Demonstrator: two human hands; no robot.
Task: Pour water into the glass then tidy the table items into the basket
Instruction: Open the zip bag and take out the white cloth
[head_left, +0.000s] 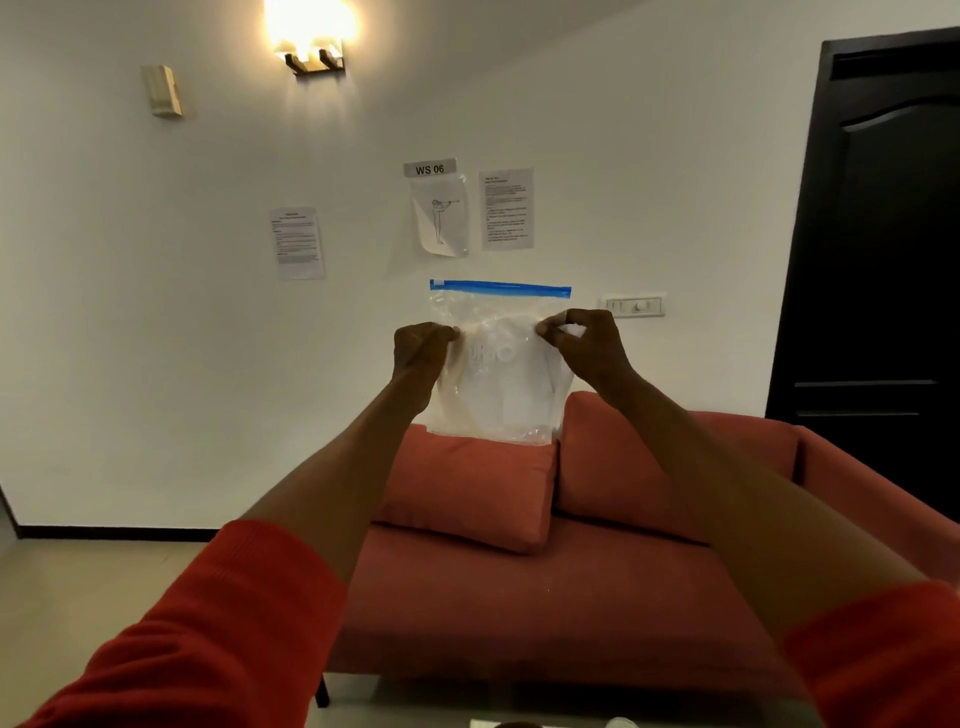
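I hold a clear plastic zip bag (498, 374) with a blue seal strip up in front of me at arm's length. My left hand (421, 351) pinches its left edge and my right hand (584, 345) pinches its right edge, both a little below the strip. The bag hangs upright and looks pale and cloudy inside; what it holds I cannot make out. No glass, water container or basket shows. Only a sliver of pale objects appears at the very bottom edge of the view.
A red sofa (545, 597) with two cushions stands straight ahead against a white wall with taped paper sheets (506, 208). A dark door (883, 260) is at the right. A lit wall lamp (311, 36) hangs above.
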